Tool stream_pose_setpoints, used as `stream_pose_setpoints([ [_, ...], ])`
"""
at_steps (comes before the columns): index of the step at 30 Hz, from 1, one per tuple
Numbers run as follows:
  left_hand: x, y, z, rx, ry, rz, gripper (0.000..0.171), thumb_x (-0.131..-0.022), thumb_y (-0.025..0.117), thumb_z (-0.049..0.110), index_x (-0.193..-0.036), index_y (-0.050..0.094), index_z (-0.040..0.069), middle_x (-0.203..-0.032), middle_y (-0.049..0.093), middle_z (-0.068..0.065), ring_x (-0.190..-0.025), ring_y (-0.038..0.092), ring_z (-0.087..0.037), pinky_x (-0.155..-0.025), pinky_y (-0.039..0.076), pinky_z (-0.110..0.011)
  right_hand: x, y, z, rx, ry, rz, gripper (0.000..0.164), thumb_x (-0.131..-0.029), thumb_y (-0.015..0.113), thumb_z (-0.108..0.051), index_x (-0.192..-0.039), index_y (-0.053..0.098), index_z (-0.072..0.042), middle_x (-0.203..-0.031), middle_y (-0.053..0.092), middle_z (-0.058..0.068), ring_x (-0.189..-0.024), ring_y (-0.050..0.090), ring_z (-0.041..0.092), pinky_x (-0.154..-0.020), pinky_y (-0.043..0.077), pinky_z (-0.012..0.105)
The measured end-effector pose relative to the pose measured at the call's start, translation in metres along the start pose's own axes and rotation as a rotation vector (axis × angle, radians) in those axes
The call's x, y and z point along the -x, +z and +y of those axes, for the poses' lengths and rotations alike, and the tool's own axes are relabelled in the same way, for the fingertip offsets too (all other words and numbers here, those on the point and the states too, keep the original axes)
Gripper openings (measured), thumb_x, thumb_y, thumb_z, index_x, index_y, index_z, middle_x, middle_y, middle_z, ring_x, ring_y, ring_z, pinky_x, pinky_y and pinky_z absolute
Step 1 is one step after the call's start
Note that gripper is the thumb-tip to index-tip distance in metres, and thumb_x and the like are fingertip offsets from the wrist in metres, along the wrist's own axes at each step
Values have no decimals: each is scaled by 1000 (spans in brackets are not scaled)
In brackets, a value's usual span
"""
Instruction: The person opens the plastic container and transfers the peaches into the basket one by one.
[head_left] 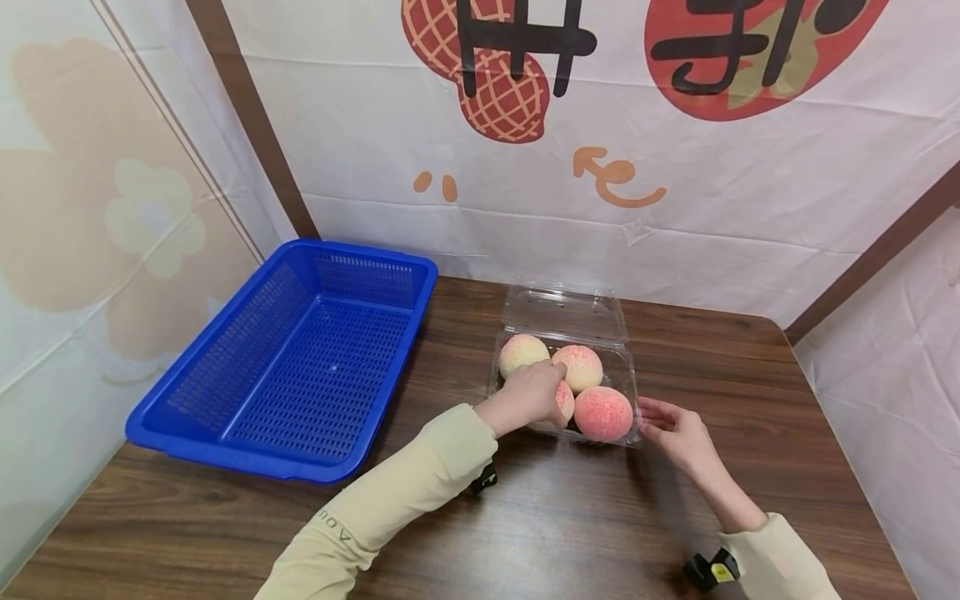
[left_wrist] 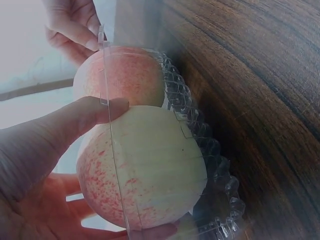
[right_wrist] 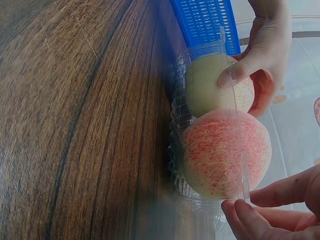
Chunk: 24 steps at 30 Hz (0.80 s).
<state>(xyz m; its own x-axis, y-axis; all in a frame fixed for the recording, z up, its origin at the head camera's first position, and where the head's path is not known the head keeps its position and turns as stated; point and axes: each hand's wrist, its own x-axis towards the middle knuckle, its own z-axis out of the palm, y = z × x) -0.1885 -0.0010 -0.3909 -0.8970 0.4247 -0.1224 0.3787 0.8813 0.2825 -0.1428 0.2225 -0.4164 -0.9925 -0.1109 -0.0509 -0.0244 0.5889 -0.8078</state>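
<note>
A clear plastic clamshell box point(head_left: 564, 315) lies on the table, its lid folded back away from me, with peaches inside. My left hand point(head_left: 528, 393) reaches over the box and grips the near-left peach point(left_wrist: 145, 160), its thumb on the near side and the fingers round the other. The right hand point(head_left: 681, 437) pinches the rim at the box's right side. Close to those fingers sits the near-right peach point(head_left: 603, 413), deep pink. Behind are a pale yellow-pink peach point(head_left: 521, 352) on the left and another peach point(head_left: 578, 367) on the right.
A large blue slotted basket point(head_left: 423, 279) stands on the wooden table point(head_left: 517, 533), left of the box. Printed white curtains point(head_left: 360, 133) hang behind the table and along its sides.
</note>
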Motion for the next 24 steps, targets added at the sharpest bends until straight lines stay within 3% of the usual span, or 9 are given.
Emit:
stream_pose_setpoints([
  [24,-1,-8,-5,67,-11,-42,39,-60,77,30,-89,53,18,-80,54,6,-74,51,-10,-64,42,-29,0,-1,-1,1,3,-3,37,-84,60,1,-116,52,16,-104,60,29,-94,61,32,-64,45,12],
])
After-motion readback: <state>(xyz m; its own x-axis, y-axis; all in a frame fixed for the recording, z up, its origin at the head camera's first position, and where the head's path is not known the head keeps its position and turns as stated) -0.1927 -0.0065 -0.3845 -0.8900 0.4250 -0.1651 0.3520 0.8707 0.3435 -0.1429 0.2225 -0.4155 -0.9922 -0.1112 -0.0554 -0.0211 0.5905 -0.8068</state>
